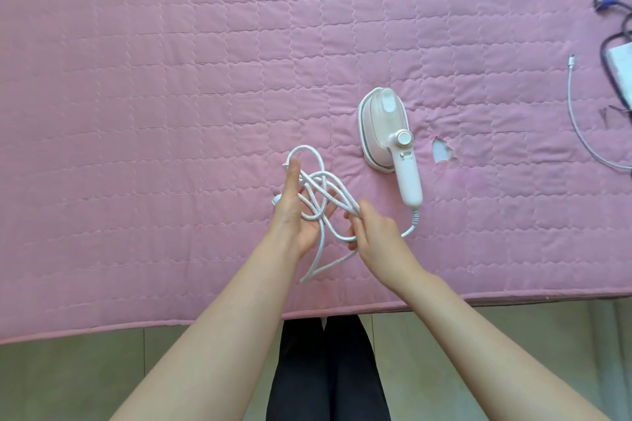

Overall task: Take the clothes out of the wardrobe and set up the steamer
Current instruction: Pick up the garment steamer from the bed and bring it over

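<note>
A small white and pale pink handheld steamer point(388, 133) lies flat on the pink quilted bed cover point(171, 96), its handle pointing toward me. Its white braided cord point(321, 239) runs from the handle end into a loose tangle of loops between my hands. My left hand point(295, 212) is held palm up with fingers spread, cord loops draped over it and the plug end just behind it. My right hand point(371, 227) pinches several strands of the cord between thumb and fingers. No clothes are in view.
A hole point(441, 149) in the cover shows just right of the steamer. At the far right edge lie a thin white cable point(578, 120), a dark cable with a white adapter point(620, 65) and a blue-tipped connector point(602, 2). The bed's front edge point(136, 326) meets a tiled floor.
</note>
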The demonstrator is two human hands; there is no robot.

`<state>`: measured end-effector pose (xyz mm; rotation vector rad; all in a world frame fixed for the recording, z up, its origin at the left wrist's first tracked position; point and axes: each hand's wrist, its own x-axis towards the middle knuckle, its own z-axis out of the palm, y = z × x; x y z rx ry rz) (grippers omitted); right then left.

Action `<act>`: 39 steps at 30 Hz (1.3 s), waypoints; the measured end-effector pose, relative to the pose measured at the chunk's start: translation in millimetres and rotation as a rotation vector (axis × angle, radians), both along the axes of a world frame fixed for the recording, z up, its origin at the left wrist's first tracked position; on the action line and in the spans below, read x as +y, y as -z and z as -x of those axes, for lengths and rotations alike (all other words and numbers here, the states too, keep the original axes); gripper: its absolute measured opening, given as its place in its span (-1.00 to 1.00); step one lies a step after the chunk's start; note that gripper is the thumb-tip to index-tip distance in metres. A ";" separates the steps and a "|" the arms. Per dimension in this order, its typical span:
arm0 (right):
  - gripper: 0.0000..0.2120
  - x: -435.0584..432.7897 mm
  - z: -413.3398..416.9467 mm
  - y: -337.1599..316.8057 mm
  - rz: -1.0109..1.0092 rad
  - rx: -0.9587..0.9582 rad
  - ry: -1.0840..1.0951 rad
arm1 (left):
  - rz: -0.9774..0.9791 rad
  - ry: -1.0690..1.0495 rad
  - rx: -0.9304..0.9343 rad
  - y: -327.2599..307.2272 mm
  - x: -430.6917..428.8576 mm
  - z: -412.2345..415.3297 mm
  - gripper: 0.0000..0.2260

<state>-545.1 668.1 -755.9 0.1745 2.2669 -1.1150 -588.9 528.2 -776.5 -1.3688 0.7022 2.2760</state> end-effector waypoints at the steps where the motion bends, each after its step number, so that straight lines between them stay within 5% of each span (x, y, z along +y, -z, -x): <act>1: -0.86 0.1 -1.0 1.3 -0.047 -0.003 -0.059 | 0.018 0.048 0.016 -3.2 0.9 1.8 -0.47; 8: -0.82 -2.9 0.1 -4.0 -0.190 0.020 -0.284 | 0.298 0.260 0.086 -3.3 6.6 12.8 -0.56; 14: -0.73 10.9 5.0 -5.1 -0.252 0.041 -0.249 | 0.377 0.319 0.055 -3.3 20.5 30.3 -0.89; 25: -0.78 54.2 47.7 -12.9 -0.384 0.315 0.100 | 0.555 0.430 0.156 16.6 41.2 72.3 -0.88; 32: -0.58 60.0 72.3 12.7 -0.371 0.008 0.197 | 0.750 0.542 0.159 42.4 63.9 90.7 -0.79; 39: -0.62 62.2 78.0 26.6 -0.294 -0.145 0.290 | 0.908 0.712 0.110 76.3 83.8 96.3 -0.72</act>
